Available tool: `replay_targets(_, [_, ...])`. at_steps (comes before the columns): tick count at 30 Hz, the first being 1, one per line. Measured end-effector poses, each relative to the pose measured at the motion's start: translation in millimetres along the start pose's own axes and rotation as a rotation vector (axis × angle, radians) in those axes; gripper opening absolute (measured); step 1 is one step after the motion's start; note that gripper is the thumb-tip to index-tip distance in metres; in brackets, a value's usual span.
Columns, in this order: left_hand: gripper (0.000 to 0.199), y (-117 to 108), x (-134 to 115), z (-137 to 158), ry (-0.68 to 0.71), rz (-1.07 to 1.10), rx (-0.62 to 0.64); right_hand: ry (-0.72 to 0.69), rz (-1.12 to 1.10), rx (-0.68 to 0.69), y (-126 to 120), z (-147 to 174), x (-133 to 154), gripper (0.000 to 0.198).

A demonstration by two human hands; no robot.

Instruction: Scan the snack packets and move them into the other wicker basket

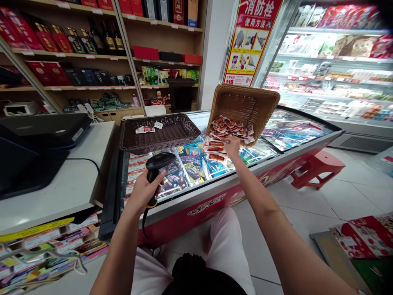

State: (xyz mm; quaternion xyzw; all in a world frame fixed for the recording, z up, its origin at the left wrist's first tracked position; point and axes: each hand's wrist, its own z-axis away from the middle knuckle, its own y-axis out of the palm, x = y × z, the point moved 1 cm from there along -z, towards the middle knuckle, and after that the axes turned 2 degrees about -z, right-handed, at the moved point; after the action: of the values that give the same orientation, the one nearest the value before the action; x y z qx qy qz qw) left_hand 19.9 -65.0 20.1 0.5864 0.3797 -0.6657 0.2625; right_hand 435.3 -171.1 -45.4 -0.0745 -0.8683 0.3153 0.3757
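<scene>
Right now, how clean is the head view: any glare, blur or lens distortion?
Head view: ceiling lights glare off the freezer lid; shelf posts bow from wide-angle distortion, and the corners smear. The left hand on the barcode scanner and the right hand at the sausage packets look sharp.

The left hand [144, 189] is curled in a closed grip, near, forearm raised. The right arm stretches far, its hand [232, 146] palm-down with fingers pinched
</scene>
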Motion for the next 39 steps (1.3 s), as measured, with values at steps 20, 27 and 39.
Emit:
replay_targets(20, [0.060,-25,53,-53,-0.171,0.198,-0.108,-0.580,0.376,0.828,300,-108,315,0.054])
replay_targets(27, [0.056,-24,51,-50,-0.172,0.205,-0.066,-0.631,0.457,0.847,321,-96,323,0.058])
replay_targets(39, [0.057,-19,34,-48,-0.086,0.135,-0.063,0.093,-1.046,0.736,151,-55,256,0.030])
